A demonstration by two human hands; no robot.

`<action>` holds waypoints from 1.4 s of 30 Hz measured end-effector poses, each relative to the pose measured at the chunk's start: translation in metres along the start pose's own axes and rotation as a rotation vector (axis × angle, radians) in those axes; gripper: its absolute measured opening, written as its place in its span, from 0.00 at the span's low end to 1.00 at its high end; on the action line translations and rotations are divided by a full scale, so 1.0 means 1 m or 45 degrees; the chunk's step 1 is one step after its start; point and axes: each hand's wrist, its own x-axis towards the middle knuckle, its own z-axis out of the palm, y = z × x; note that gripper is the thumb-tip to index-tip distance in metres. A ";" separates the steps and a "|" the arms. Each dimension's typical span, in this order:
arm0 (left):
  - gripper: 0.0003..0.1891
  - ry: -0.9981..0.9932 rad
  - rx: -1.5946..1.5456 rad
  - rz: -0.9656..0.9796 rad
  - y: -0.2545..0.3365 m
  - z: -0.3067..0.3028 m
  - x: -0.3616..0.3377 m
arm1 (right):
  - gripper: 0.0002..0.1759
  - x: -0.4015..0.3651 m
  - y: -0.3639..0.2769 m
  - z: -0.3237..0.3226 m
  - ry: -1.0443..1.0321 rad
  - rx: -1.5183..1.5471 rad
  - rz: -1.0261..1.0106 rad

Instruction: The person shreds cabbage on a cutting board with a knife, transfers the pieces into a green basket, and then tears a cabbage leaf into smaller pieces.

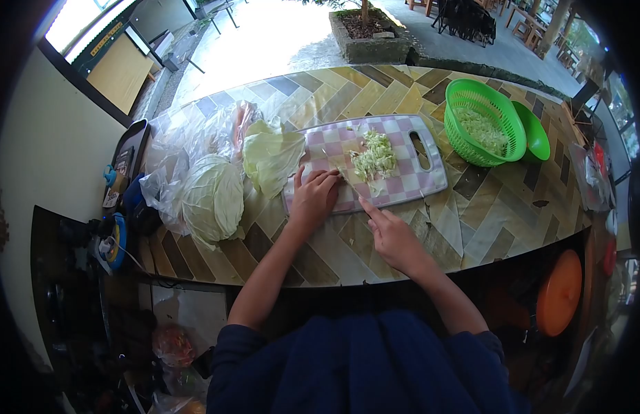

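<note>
Head view: closed right hand (396,240) angles knife (352,185) forward-left; half-curled left hand (314,198) holds cabbage (341,171).

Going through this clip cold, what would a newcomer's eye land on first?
Probably the bright green basket at the right of the table, holding shredded cabbage. Next, the pink-and-white checkered board in the middle, where the right hand holds a knife beside the left hand, near a pale chopped pile. Then the big cabbage at the left, against clear plastic.
</note>
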 end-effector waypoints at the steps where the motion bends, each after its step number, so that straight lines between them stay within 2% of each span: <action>1: 0.11 0.004 -0.002 -0.003 0.000 0.001 0.000 | 0.29 0.002 0.000 0.000 -0.008 0.008 0.001; 10: 0.10 0.024 0.026 -0.026 0.002 0.002 0.001 | 0.28 0.039 0.011 0.020 0.062 0.090 -0.063; 14: 0.10 0.023 0.036 -0.025 0.002 0.002 0.000 | 0.28 0.029 0.011 0.018 0.075 0.037 -0.045; 17: 0.10 0.045 0.005 -0.016 0.003 0.001 0.000 | 0.27 0.014 -0.003 0.003 0.016 0.041 0.150; 23: 0.10 0.044 0.032 -0.024 0.003 0.003 0.000 | 0.29 0.017 0.000 0.005 0.155 0.250 0.062; 26: 0.10 0.061 0.037 -0.005 0.001 0.005 -0.001 | 0.30 0.012 0.000 0.017 0.212 0.256 -0.088; 42: 0.10 0.066 -0.001 -0.009 0.000 0.004 -0.001 | 0.29 0.017 -0.015 0.029 0.142 0.208 0.056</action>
